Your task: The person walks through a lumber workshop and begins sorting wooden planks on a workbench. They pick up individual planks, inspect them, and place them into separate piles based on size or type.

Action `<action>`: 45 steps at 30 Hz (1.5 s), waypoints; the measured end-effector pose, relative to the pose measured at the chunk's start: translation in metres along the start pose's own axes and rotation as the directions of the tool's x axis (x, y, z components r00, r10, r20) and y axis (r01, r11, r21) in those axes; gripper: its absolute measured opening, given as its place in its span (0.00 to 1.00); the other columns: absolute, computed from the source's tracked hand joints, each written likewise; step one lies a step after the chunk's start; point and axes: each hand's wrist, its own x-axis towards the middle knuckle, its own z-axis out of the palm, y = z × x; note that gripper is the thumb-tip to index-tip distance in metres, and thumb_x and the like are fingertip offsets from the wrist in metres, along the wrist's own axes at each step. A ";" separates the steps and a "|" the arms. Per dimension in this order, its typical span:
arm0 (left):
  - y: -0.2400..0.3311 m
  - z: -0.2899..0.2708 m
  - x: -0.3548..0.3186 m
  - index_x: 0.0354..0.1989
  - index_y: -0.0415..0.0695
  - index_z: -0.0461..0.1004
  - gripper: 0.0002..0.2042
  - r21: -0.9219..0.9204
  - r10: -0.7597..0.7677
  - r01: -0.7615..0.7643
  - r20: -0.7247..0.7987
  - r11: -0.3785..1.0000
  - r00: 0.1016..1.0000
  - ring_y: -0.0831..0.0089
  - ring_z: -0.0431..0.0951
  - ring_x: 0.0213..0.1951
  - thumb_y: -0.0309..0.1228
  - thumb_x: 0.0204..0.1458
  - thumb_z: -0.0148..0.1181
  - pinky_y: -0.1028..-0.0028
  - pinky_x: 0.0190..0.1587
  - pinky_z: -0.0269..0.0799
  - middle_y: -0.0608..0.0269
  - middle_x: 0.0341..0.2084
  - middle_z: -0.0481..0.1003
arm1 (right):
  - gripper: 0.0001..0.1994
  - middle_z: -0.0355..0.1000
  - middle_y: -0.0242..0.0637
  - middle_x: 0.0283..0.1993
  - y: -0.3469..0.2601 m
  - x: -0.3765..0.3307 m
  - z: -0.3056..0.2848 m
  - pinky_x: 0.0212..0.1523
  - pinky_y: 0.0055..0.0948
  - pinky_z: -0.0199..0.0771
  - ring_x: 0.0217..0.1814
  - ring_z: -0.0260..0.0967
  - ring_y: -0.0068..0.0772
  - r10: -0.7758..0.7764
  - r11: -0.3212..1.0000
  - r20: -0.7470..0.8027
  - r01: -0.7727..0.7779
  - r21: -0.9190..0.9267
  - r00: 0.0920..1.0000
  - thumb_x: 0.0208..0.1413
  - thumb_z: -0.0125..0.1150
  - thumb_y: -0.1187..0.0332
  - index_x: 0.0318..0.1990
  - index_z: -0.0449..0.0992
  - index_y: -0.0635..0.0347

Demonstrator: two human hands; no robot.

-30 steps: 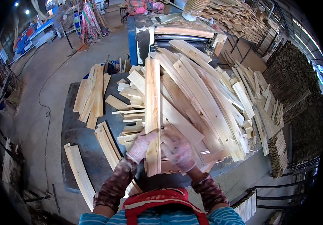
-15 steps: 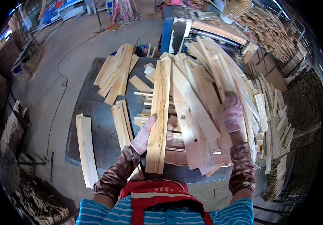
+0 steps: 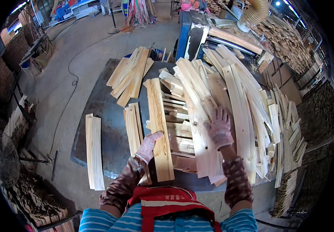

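My left hand (image 3: pixel 150 147), in a pale pinkish knit glove, is closed on the left edge of a long wooden board (image 3: pixel 160 127). The board has a rough, darker yellow streak and points away from me. To its right, my gloved right hand (image 3: pixel 220 129) lies with fingers spread on overlapping pale boards (image 3: pixel 201 139). One slanted board (image 3: pixel 193 79) reaches from near that hand toward the far side. Short wood pieces (image 3: pixel 180 129) show in a stack between the held board and this pile. How far the left fingers reach beneath the board is hidden.
The dark metal table (image 3: pixel 109 100) carries a far-left board bundle (image 3: pixel 132 75), a near bundle (image 3: pixel 133 127) and a single board (image 3: pixel 94 150) at its left edge. A machine with rollers (image 3: pixel 229 42) stands beyond. More slats (image 3: pixel 291 120) lie right; a fan (image 3: pixel 2 158) stands left.
My right hand has moved left from the right-hand boards onto the middle ones. The board in my left hand has swung its far end leftward. The slanted board has shifted away from me.
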 end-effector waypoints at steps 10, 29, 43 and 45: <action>-0.028 0.125 -0.033 0.53 0.36 0.72 0.20 0.315 0.284 -0.284 0.046 0.906 0.958 0.71 0.78 0.41 0.36 0.57 0.63 0.70 0.45 0.76 0.61 0.42 0.77 | 0.48 0.62 0.56 0.65 -0.088 -0.143 -0.074 0.59 0.46 0.71 0.61 0.68 0.59 0.090 0.480 0.294 -0.300 0.824 0.952 0.47 0.69 0.50 0.72 0.52 0.60; -0.151 0.165 0.090 0.74 0.39 0.43 0.45 0.738 0.550 -0.305 -0.106 0.602 0.828 0.58 0.64 0.63 0.44 0.57 0.64 0.64 0.67 0.57 0.48 0.66 0.59 | 0.39 0.66 0.48 0.62 0.379 -0.391 0.065 0.57 0.34 0.72 0.60 0.69 0.46 0.919 0.031 0.236 -0.657 0.754 0.315 0.42 0.69 0.69 0.67 0.63 0.62; -0.141 0.180 0.105 0.61 0.46 0.62 0.23 0.740 0.582 -0.263 -0.208 0.619 0.786 0.63 0.79 0.41 0.37 0.60 0.57 0.64 0.36 0.80 0.55 0.46 0.74 | 0.11 0.77 0.48 0.43 0.602 -0.484 0.295 0.48 0.46 0.75 0.49 0.75 0.55 0.871 0.095 0.452 -0.968 0.233 0.194 0.58 0.51 0.64 0.43 0.79 0.49; -0.132 0.170 0.114 0.60 0.46 0.63 0.22 0.739 0.493 -0.190 -0.214 0.646 0.843 0.61 0.77 0.47 0.38 0.59 0.59 0.60 0.50 0.76 0.53 0.49 0.73 | 0.12 0.78 0.48 0.42 0.633 -0.506 0.311 0.50 0.46 0.75 0.48 0.76 0.53 0.936 0.091 0.324 -0.983 0.161 0.139 0.60 0.49 0.61 0.40 0.80 0.51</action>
